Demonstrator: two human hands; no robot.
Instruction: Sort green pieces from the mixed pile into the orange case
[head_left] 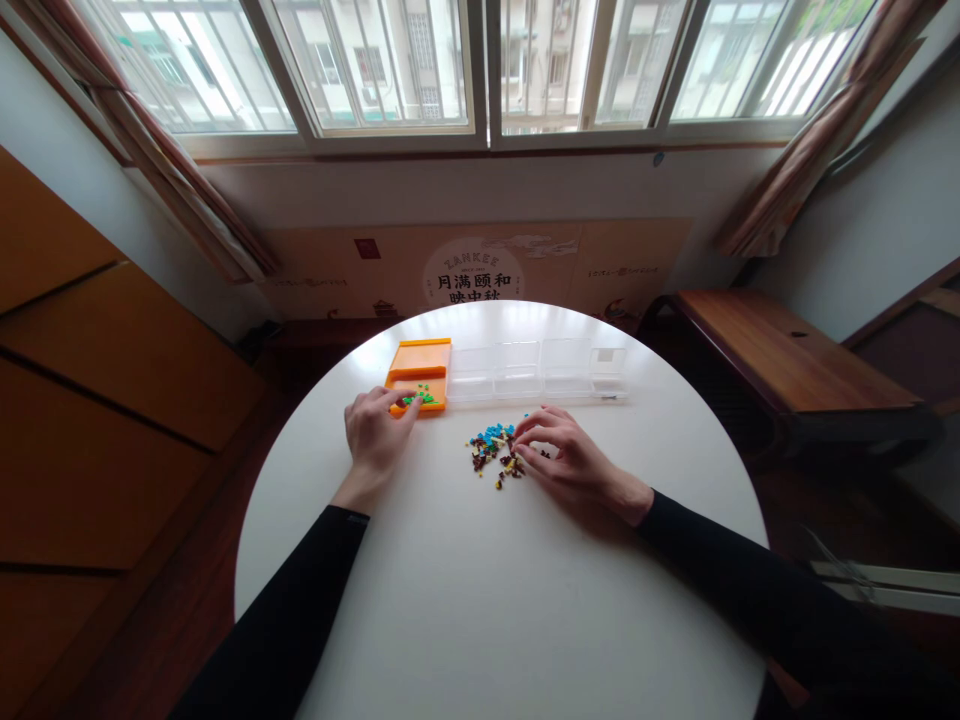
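My left hand reaches over the left side of an orange tray. Its thumb and index finger are apart, just above small green pieces in the tray's front compartment. On the white table, my right hand is at the right side of a loose pile of tiny pieces, blue, dark brown, yellow and cream. Thumb and fingertips come together there in a pinch; whatever is between them is too small to make out. A few dark pieces lie partly under this hand.
A row of clear plastic compartments with raised lids extends right from the orange tray. The round white table stands before a window. To the right is a wooden bench; a wooden cabinet stands left.
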